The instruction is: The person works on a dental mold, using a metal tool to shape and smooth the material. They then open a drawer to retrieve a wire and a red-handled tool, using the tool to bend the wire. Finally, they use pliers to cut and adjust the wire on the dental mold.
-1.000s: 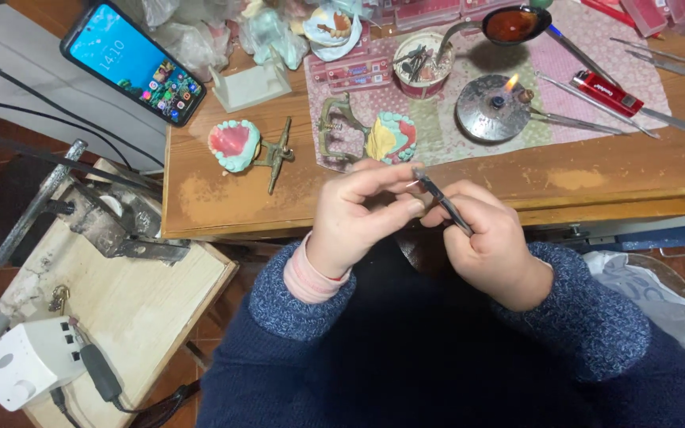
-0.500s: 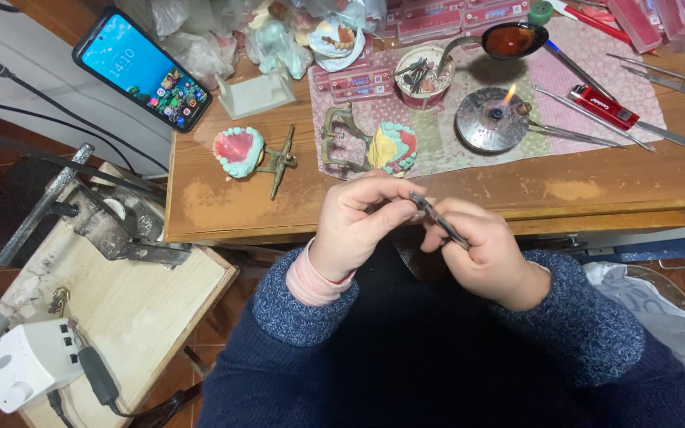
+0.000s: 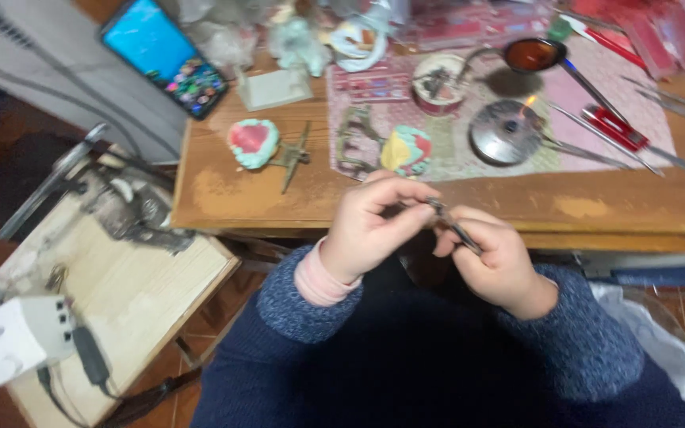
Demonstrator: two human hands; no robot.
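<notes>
My left hand (image 3: 374,226) and my right hand (image 3: 497,261) meet just in front of the wooden table's near edge (image 3: 453,222). Together they grip a thin dark metal hand tool (image 3: 455,227); the right hand wraps its handle and the left fingertips pinch its upper end. Whether something small sits at the tip is hidden by my fingers. Behind my hands on the table stand a yellow, teal and pink dental model (image 3: 406,150) and a pink and teal dental model (image 3: 252,143) on a metal articulator.
A small burner (image 3: 507,131) with a lit flame, a round tin (image 3: 438,82), a ladle (image 3: 534,54), a red lighter (image 3: 618,129) and long metal tools lie on the table. A phone (image 3: 164,55) leans at left. A low wooden bench (image 3: 112,293) holds a white box (image 3: 17,337).
The view has drifted slightly, so the table sits a little higher in frame. My hands stay together on the tool, shifting only slightly.
</notes>
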